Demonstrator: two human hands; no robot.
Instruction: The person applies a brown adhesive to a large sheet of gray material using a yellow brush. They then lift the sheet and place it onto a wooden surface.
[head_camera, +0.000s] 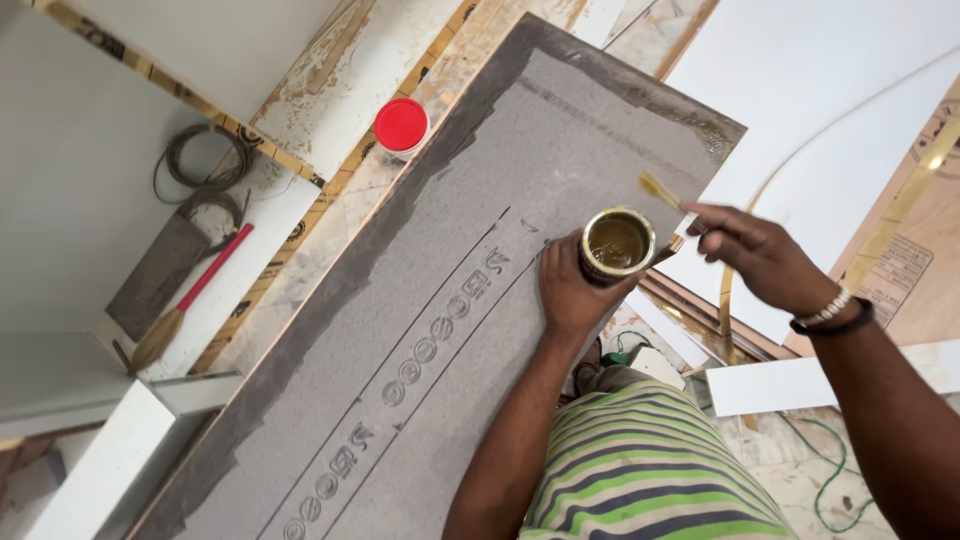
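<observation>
- Far left: a red-handled broom (190, 295) and a coil of wire (205, 160) lie on the white surface, well apart from the work — out of the way, by the look of it.
- A red-lidded container (401, 126) stands just beside the upper edge of the grey board (420, 300).
- The board lies flat, printed side up, a darker band along its edges.
- Left hand (568, 290) wraps the open tin (617, 243), fingers curled round its side, at the board's right edge; tin upright, so the yellowish liquid stays level and close to the brush.
- Right hand (760, 255) pinches the small brush (662, 190) between thumb and fingertips — bristles raised just above the tin.
</observation>
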